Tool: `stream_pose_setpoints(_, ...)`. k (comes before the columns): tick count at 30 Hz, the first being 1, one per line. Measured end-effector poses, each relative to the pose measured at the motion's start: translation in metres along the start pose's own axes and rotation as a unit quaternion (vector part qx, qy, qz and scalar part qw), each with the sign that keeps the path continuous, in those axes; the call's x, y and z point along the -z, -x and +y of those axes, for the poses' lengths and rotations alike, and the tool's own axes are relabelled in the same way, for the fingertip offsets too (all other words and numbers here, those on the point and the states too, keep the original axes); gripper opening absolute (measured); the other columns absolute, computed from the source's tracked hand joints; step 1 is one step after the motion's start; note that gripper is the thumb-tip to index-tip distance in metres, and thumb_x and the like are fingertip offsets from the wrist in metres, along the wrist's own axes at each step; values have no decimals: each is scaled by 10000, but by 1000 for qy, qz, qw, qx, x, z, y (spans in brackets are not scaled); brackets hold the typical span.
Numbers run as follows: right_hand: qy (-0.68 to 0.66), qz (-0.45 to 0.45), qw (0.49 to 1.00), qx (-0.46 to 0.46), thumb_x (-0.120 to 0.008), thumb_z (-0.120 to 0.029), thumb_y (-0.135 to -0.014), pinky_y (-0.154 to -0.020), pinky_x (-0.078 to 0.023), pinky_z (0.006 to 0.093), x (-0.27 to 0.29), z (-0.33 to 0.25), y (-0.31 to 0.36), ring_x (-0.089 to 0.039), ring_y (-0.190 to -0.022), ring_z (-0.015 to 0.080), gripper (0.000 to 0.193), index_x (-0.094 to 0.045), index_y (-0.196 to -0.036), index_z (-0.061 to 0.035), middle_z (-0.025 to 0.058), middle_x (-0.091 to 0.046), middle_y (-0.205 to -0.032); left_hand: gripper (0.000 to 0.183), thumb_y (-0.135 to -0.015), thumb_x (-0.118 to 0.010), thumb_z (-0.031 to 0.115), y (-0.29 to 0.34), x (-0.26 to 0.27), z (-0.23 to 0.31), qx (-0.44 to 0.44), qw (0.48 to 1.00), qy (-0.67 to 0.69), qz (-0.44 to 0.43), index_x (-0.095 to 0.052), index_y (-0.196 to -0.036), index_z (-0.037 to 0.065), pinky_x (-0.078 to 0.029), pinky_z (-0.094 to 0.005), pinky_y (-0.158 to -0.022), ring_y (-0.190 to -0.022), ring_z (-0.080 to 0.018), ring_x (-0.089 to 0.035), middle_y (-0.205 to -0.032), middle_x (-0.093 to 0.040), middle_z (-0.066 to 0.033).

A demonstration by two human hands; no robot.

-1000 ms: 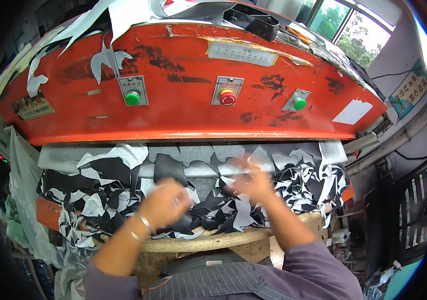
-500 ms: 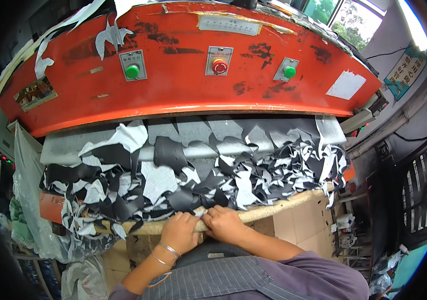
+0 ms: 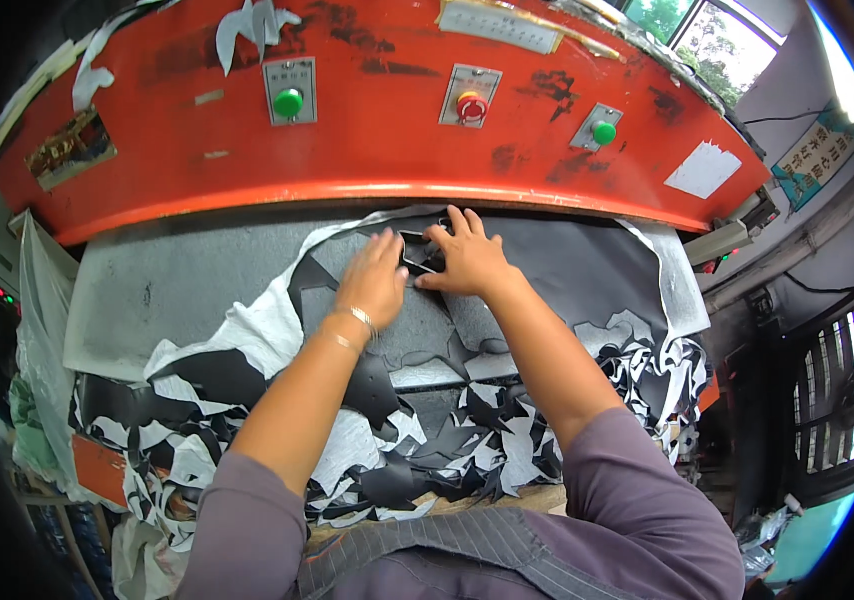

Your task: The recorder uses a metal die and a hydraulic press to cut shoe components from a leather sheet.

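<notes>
Small angular frame (image 3: 418, 261), dark with thin pale edges. Lies on the black sheet (image 3: 577, 265), close below the red machine front (image 3: 377, 150). Both forearms reach forward. Left hand (image 3: 374, 275): fingers extended, close together. Right hand (image 3: 465, 255): fingers spread, thumb inward. Frame sits between the hands, right fingers at its edge; firm grasp by either: cannot tell.

Purple-grey short sleeves (image 3: 619, 465), dark pinstriped apron (image 3: 427, 548), 2 thin silvery bangles (image 3: 362, 319) on left wrist (image 3: 355, 331)

window (image 3: 689, 28) upper right, trees (image 3: 713, 55) beyond; grey wall (image 3: 792, 85); bright slatted opening (image 3: 835, 395) right
</notes>
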State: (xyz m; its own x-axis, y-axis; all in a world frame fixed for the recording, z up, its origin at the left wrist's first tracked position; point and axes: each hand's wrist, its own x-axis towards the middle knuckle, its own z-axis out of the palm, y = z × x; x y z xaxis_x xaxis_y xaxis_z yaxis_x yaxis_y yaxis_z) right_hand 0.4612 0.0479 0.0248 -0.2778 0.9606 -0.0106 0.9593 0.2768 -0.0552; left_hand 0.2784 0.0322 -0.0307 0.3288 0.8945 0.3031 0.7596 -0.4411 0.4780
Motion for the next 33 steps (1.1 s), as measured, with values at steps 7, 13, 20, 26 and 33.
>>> stream_pose_setpoints(7,-252,212,943,36,-822,-396,-614,-1020,-381,450,-28,52,-2,-402,-1243,381,580,-635,-1109,-158,196,-418,-1365,512,-984,-396,323,-15,-25,-23,20,991,-116,-65,-379,-1440,90,-189,-437,-1162,-1427,-274,-256,-1533,-306,-113)
stream_pose_setpoints(13,-598,202,776,-4,-756,-339,-721,-1090,-287,371,-33,105,93,-402,-1280,270,621,-568,-1224,-26,130,-456,-1317,744,-833,-671,353,-2,-9,5,47,992,55,-104,-359,-1445,68,-186,-408,-1166,-1430,-326,-240,-1528,-291,-174)
stream_pose_setpoints(20,-687,-40,725,40,-586,-432,-822,-1117,-183,413,-27,61,212,-277,-1296,295,646,-506,-1285,11,174,-359,-1320,785,-719,-836,160,86,-28,146,71,861,463,-197,-394,-1345,-9,-419,-348,-1006,-1179,-211,-536,-1296,-538,-143)
stream_pose_setpoints(26,-534,-19,837,120,-676,-377,-773,-1036,-310,449,-14,123,265,-348,-1216,347,534,-574,-1185,-54,207,-377,-1271,298,-785,-753,118,121,-65,232,121,878,463,-23,-615,-1025,9,-510,-301,-762,-865,-188,-677,-931,-697,-112)
stream_pose_setpoints(33,-368,19,929,33,-678,-460,-761,-1010,-360,450,18,219,251,-386,-1175,358,571,-634,-1155,-49,209,-467,-1225,193,-836,-715,170,151,-79,245,256,915,310,11,-605,-857,13,-458,-302,-562,-578,-140,-527,-647,-597,-93)
